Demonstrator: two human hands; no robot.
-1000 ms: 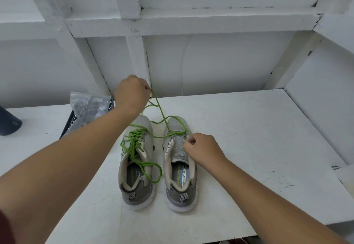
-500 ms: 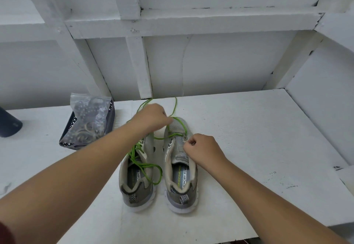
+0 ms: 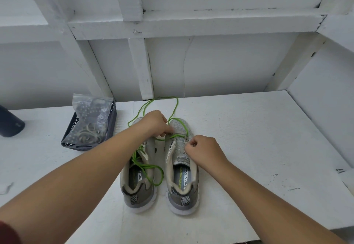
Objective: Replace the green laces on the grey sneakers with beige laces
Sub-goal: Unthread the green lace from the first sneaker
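I have two grey sneakers side by side on the white shelf, heels toward me. My left hand sits over the toe end of the left sneaker, fingers curled, pinching the green lace right at the near edge of the right sneaker. From that pinch the lace runs away from my hand in a long loop toward the back wall, then returns to the front of the right shoe. My right hand is just to the right of the left hand, across the shoe's tongue — fingers curled tight at the eyelet row on the shoe's right side. It looks to be pinching the eyelet edge or the lace there; I cannot tell which. The right sneaker's tongue is mostly bare, with green lace only through the front eyelets.

The left sneaker, under my left forearm, keeps its own green lace, loose and tangled, one loop spilling over the collar toward the gap between the shoes.

Left of my left hand is a dark basket holding a clear plastic bag — whatever is in the bag is too indistinct to name. Farther left, a dark rounded object lies at the frame edge.
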